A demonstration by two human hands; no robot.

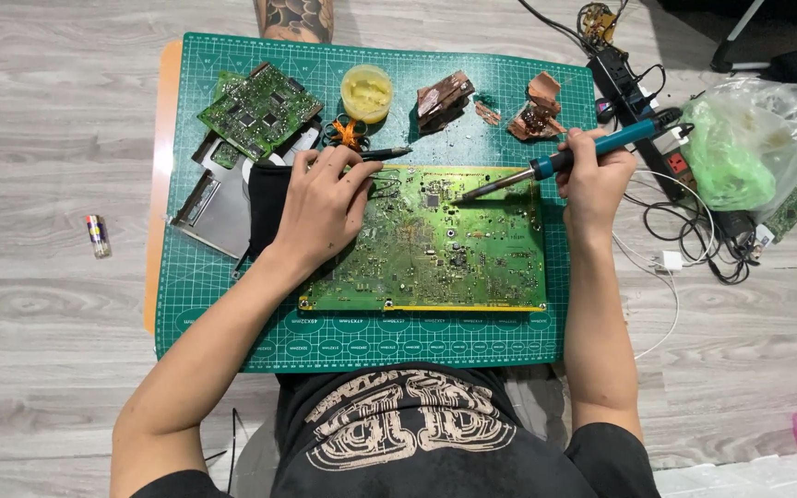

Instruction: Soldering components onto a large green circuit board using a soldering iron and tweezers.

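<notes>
1. The large green circuit board [435, 249] lies flat on the green cutting mat [232, 304], right in front of me, its long edge toward my chest.
2. My right hand [592, 175] has its fingers curled tight around the blue handle of the soldering iron [565, 161]; the metal tip slants down and left onto the board's upper middle.
3. My left hand [325, 207] rests on the board's upper left corner, fingers bent and drawn together, pinching thin tweezers [385, 153] that point right along the board's top edge.
4. Just beyond that hand sit a small orange coil [350, 132] and a round yellow tub [367, 92].
5. A smaller green board [258, 109] lies tilted at the mat's far left, over a grey metal plate [216, 207].
6. Brown broken pieces [445, 97] lie along the mat's far edge.
7. Off the mat to the right are a power strip [624, 88], tangled cables [694, 231] and a clear bag with green contents [740, 152].
</notes>
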